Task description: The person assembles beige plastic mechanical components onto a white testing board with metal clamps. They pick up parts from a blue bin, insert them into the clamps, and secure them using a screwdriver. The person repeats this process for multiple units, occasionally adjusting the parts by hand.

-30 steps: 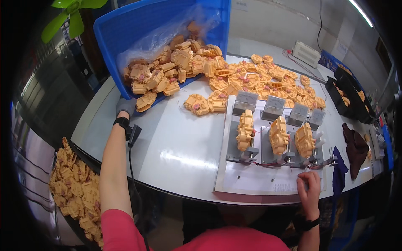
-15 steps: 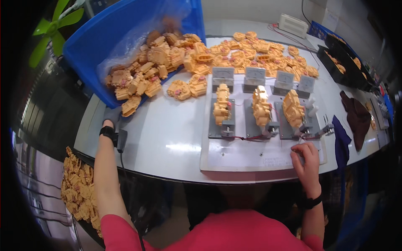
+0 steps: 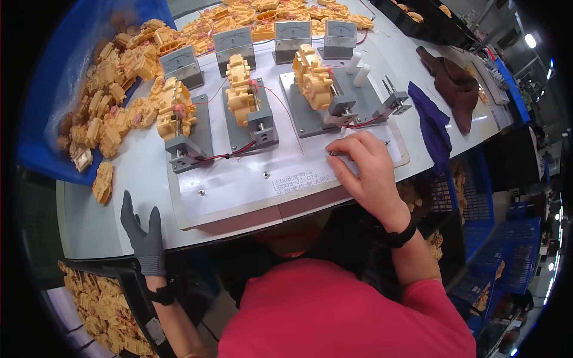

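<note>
My right hand [image 3: 367,170] is bare. Its thumb and forefinger close on a small metal switch [image 3: 332,153] at the front of a white test board [image 3: 239,200]. Three yellow plastic gearboxes stand tilted in grey fixtures on the board: a left one [image 3: 174,107], a middle one [image 3: 240,89] and a right one [image 3: 311,77]. Thin red wires run among the fixtures. My left hand [image 3: 143,232], in a grey glove, is over the table's front left edge, fingers apart and holding nothing. Nearest to it lies a loose yellow gearbox [image 3: 102,182].
A blue bin [image 3: 42,134] spills gearboxes at the left. Several analog meters [image 3: 234,46] line the board's back, with more gearboxes [image 3: 262,15] behind. Purple cloth [image 3: 431,128] and brown cloth [image 3: 450,83] lie right. A black tray of gearboxes [image 3: 107,310] stands below left.
The view has swung right and closer to the board. My left hand has drawn back from the bin toward the table's front edge. My right hand stays at the board's front.
</note>
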Available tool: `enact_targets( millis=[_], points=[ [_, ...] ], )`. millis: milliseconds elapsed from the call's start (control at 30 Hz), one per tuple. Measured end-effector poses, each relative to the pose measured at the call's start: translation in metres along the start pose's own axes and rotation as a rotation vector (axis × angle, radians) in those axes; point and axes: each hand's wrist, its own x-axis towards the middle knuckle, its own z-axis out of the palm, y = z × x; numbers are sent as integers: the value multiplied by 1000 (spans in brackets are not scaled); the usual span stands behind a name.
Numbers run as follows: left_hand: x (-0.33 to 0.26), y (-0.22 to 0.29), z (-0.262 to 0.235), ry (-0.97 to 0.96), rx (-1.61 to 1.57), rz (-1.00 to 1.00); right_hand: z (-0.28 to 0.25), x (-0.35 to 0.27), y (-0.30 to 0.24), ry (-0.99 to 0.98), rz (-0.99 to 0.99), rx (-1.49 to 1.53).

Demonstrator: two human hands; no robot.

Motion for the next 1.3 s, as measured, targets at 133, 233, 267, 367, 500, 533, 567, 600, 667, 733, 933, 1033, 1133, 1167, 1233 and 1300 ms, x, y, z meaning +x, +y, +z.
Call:
enact_targets(
  millis=[133, 233, 267, 367, 500, 533, 567, 600, 667, 733, 933, 1033, 1133, 1167, 1233, 1300],
  points=[
    [-4, -31, 4, 185, 410, 130, -2, -6, -6, -27, 22, -45],
    [11, -25, -19, 236, 511, -50, -4, -13, -7, -18, 119, 20],
    [11, -23, -25, 174, 552, -143, -4, -13, -8, -31, 122, 22],
    [18, -32, -38, 83, 525, -319, 3, -7, -11, -67, 129, 47],
    [18, -48, -35, 74, 437, -291, 1, -3, -11, -72, 125, 35],
    [18, -51, -33, 83, 398, -278, 1, -3, -12, -73, 127, 37],
    [20, -51, -33, 82, 389, -271, 1, -3, -12, -74, 129, 36],
    [21, -51, -33, 81, 380, -264, 0, -3, -12, -76, 131, 34],
    [24, -52, -32, 63, 374, -264, 0, -3, -12, -78, 131, 33],
    [25, -53, -32, 27, 380, -279, 1, -3, -12, -78, 129, 33],
    [19, -42, -31, -65, 277, -161, 2, -5, -15, -49, 128, 64],
    [18, -37, -21, -109, 246, -4, 0, -3, -16, -61, 108, -15],
    [15, -49, -6, -17, 127, 75, 5, -3, -7, -41, 101, -25],
    [13, -49, -3, 8, 111, 49, 5, -2, -5, -36, 77, -32],
    [9, -63, 3, 81, 171, 131, 2, 1, -4, -34, 50, -11],
    [9, -60, 5, 93, 290, 103, 1, 1, -7, -31, 52, -20]
  ],
)
